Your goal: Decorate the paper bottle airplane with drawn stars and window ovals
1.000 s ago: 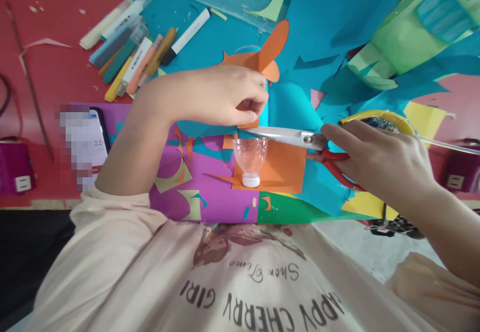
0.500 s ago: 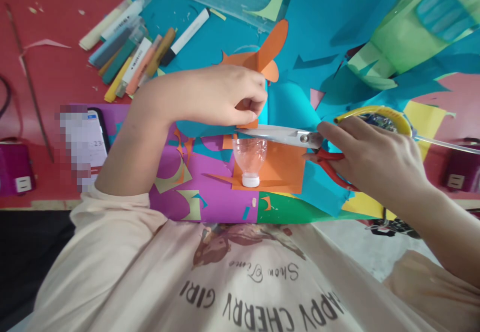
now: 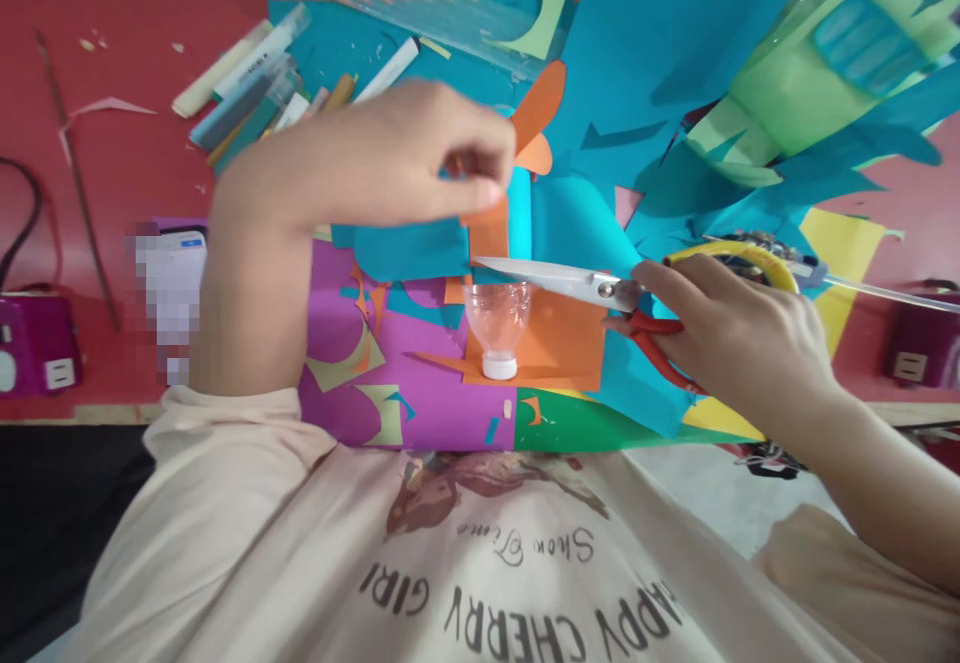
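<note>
My left hand [image 3: 390,158] is raised over the table, its fingers pinched on a piece of orange and blue paper [image 3: 491,223] that hangs below them. My right hand [image 3: 739,338] grips the red handles of a pair of scissors [image 3: 577,283]. The steel blades point left, just under the hanging paper. Below the blades the cut-off top of a clear plastic bottle [image 3: 499,328] stands cap down on an orange sheet [image 3: 562,343].
Several markers [image 3: 247,103] lie at the back left on the red table [image 3: 112,173]. A phone [image 3: 176,293] lies beside my left forearm. Blue, green, yellow and purple paper scraps cover the middle and right. A purple box [image 3: 34,343] sits at the left edge.
My left hand has lifted up and away with the paper, which now hangs clear of the blades. The scissors and my right hand have barely moved.
</note>
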`<state>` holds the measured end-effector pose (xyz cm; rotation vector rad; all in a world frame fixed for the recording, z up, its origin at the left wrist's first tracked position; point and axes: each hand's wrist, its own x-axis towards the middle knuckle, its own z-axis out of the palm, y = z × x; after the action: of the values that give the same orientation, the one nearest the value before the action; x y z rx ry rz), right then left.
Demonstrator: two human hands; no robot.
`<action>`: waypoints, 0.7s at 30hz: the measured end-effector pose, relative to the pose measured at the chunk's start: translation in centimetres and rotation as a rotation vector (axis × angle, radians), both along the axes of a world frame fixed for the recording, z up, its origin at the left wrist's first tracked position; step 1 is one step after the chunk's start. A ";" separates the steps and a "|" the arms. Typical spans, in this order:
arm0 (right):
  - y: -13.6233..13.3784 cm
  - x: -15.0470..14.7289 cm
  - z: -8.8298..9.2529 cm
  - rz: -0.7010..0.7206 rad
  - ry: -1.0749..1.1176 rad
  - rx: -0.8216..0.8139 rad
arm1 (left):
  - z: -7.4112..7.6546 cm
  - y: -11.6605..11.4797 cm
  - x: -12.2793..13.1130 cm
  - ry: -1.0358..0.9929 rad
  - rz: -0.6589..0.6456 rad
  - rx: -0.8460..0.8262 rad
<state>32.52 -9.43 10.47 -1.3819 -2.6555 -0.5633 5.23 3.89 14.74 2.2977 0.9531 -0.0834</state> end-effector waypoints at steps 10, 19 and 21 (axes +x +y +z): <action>-5.0 3.9 -0.4 -0.501 0.310 -0.397 | -0.4 0.9 -1.8 0.178 0.212 0.136; -8.1 4.6 -2.6 -0.882 0.239 -0.560 | -7.9 3.6 -1.5 -0.161 0.167 0.045; -7.7 4.3 -2.7 -0.869 0.121 -0.628 | -8.2 3.7 -1.9 -0.171 0.176 0.053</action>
<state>36.78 -17.12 7.73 -2.6388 -2.0861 0.3684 3.31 7.64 6.51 2.2165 1.0733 0.2113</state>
